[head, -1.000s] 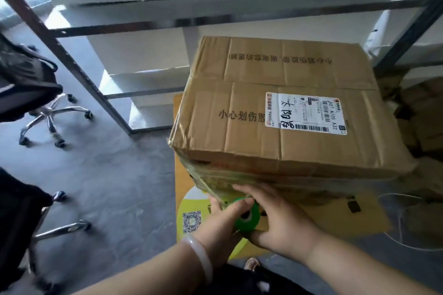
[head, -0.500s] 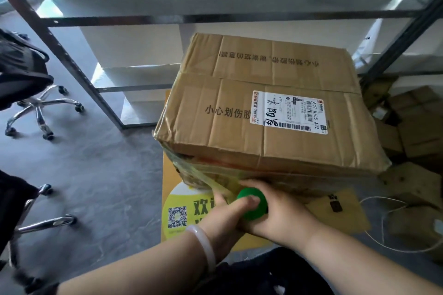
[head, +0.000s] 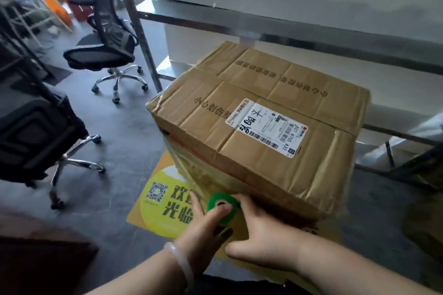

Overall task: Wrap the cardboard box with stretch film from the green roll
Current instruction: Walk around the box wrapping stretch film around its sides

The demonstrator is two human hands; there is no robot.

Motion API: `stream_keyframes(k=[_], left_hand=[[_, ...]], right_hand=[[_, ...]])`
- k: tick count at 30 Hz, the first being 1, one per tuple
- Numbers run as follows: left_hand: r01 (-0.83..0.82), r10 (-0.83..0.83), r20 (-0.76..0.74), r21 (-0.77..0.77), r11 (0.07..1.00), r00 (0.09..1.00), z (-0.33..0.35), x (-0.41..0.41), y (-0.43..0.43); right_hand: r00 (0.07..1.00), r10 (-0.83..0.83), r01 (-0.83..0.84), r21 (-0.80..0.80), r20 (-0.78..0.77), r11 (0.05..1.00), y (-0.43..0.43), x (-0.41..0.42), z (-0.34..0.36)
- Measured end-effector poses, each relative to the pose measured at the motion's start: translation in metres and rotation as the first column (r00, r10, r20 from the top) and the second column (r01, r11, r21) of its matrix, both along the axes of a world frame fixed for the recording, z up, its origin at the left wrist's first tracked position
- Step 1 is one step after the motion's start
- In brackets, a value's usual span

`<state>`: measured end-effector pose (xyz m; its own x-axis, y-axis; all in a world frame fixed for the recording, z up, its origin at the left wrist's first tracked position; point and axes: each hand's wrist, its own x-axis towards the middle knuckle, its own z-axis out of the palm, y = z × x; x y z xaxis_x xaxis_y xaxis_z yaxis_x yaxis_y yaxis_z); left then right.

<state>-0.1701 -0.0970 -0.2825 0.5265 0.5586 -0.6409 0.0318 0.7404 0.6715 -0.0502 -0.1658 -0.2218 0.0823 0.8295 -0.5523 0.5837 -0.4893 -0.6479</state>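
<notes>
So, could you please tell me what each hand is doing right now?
Left hand: grips the roll.
Right hand: grips the roll too.

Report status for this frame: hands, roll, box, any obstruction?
Left hand and right hand both hold green roll. Roll low at cardboard box near face, film on its lower side. Office chair off left, apart.
</notes>
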Motion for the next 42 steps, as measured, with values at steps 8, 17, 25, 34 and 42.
stream_keyframes(k=[8, 17, 25, 34, 42], left_hand=[[-0.323, 0.32, -0.048, -0.093, 0.942, 0.946, 0.014, 0.022, -0.059], [-0.313, 0.304, -0.079, -0.14, 0.939, 0.949, 0.017, 0.03, -0.079], [-0.329, 0.318, -0.09, -0.169, 0.929, 0.944, 0.018, 0.035, -0.101], [-0.351, 0.335, -0.14, -0.113, 0.929, 0.932, 0.019, 0.079, -0.145], [-0.481, 0.461, -0.18, -0.093, 0.872, 0.869, 0.035, 0.13, -0.181]], right_hand=[[0.998, 0.054, -0.05, 0.119, -0.027, 0.992, -0.045, 0.012, -0.01], [0.999, 0.009, -0.006, 0.087, -0.035, 0.996, -0.066, 0.023, -0.004], [0.977, 0.202, -0.207, 0.087, 0.066, 0.975, -0.078, 0.033, 0.002], [0.802, 0.545, -0.557, -0.023, 0.243, 0.83, -0.102, 0.101, 0.021], [0.82, 0.57, -0.572, 0.104, 0.057, 0.813, -0.121, 0.169, 0.006]])
